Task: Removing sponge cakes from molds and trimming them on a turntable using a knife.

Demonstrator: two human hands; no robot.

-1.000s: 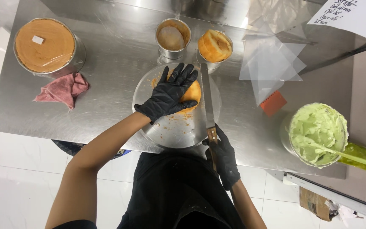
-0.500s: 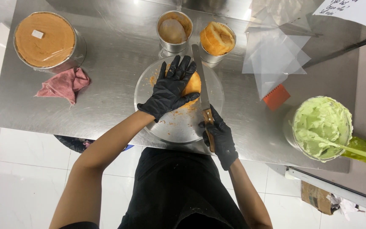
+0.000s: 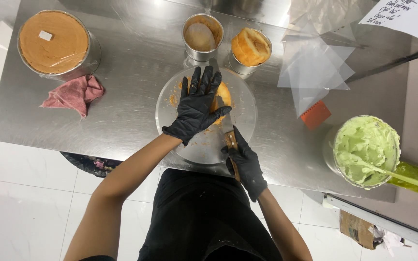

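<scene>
Orange cake sits on the round steel turntable, under the flat, spread left hand; the right hand, closed around the knife, sets its blade against the cake's side.

A white paper sheet with dark handwriting lies at the far right corner of the steel table, partly cut off by the frame. A small white rectangular label sits on the film over the large round tub at the table's far left corner. Below the table's right end, a torn brown cardboard package lies on the floor.
</scene>
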